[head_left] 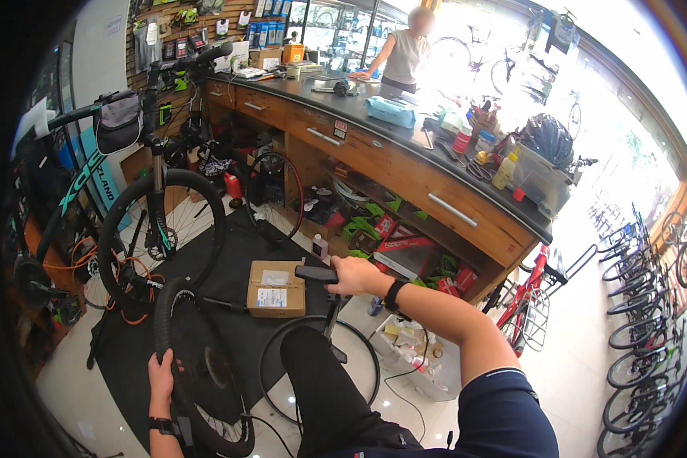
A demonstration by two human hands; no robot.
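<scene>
A bicycle wheel (162, 324) with a knobby black tyre stands upright in front of me on the left. My left hand (161, 375) is closed round the tyre's near left side. A black hose (271, 424) runs to the wheel's rim low down, where the valve would be. My right hand (353, 276) grips the black handle of a floor pump (314, 273), whose shaft drops beside my knee. My leg partly hides the pump's lower end. Just left of the handle, a taped cardboard box (277, 305) sits on the black mat (126, 382).
A mountain bike (159, 175) stands at the left. The wooden workbench (389, 172) crosses the back, with a person (406, 57) behind it. Behind the pump lies a thin wheel rim (376, 359); a plastic bin (435, 374) sits to its right. Parked bicycles (633, 336) line the right side.
</scene>
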